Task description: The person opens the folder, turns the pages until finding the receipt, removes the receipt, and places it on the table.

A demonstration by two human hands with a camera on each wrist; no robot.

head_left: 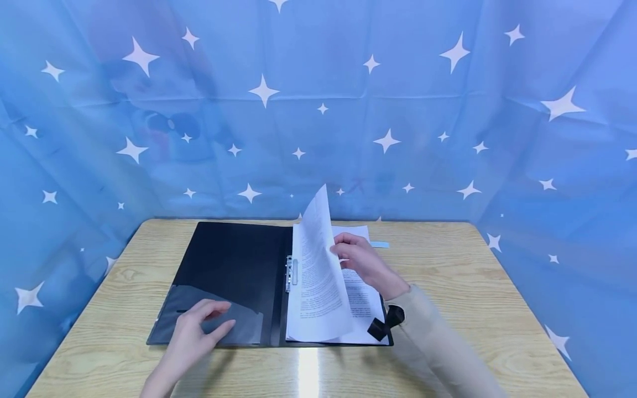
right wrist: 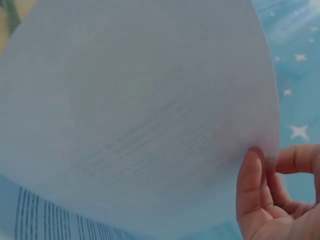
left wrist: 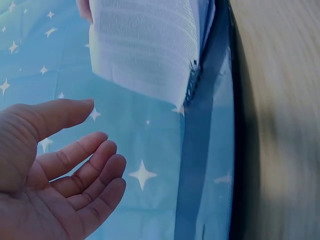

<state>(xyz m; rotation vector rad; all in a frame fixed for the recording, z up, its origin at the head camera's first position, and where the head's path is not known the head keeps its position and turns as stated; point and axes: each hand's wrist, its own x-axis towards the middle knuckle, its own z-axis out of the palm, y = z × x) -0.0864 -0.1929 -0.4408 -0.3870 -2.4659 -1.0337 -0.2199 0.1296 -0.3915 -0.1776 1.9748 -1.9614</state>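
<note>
A black binder (head_left: 234, 254) lies spread on the table, with printed sheets on its right half beside a metal clip (head_left: 291, 273) near the spine. My right hand (head_left: 360, 260) pinches the free edge of a printed page (head_left: 318, 287), which curves upward over the stack (head_left: 363, 298). In the right wrist view, thumb and fingers grip that page (right wrist: 140, 100) at its edge. My left hand (head_left: 201, 331) hovers over the clear pocket (head_left: 239, 315) on the binder's left cover, fingers loosely bent and holding nothing. The left wrist view shows its palm (left wrist: 55, 200) with the fingers relaxed.
A light blue tab (head_left: 380, 244) sticks out past the stack's right side. The wooden table (head_left: 438, 265) reaches back to a blue curtain (head_left: 318, 138) with white stars. A black strap with a small box (head_left: 385, 323) sits at my right wrist.
</note>
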